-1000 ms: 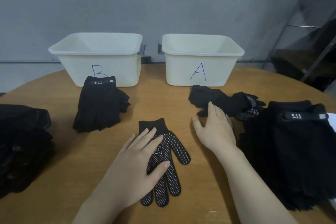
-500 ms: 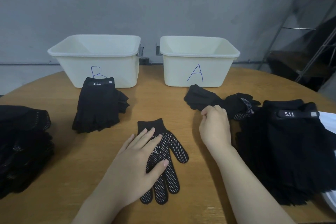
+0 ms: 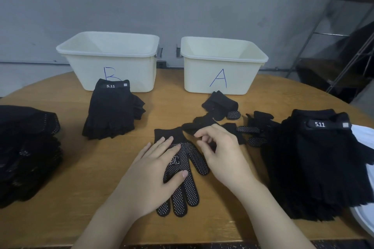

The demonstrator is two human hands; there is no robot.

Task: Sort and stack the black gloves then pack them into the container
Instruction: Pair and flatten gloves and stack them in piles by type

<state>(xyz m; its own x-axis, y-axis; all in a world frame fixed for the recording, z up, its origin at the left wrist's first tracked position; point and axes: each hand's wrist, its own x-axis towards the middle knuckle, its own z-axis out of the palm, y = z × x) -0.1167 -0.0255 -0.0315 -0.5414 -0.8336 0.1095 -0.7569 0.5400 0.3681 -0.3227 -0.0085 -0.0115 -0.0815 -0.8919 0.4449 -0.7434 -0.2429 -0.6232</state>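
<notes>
Since a second ago the right hand [image 3: 219, 153] has curled and now pinches a second black glove [image 3: 204, 124], dragged beside the dotted glove [image 3: 182, 170] lying under the flat, spread left hand [image 3: 153, 170]. Beyond the fingers stand bin A [image 3: 220, 66] and bin B [image 3: 113, 60]; the 5.11 stack [image 3: 315, 163] sits right.

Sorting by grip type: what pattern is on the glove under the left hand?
White dots on black, in the head view: dotted glove.

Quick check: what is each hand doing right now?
Left hand: open, fingers flat, pressing on the dotted glove.
Right hand: fingers curled, pinching a second glove drawn in from the loose pile.
</notes>
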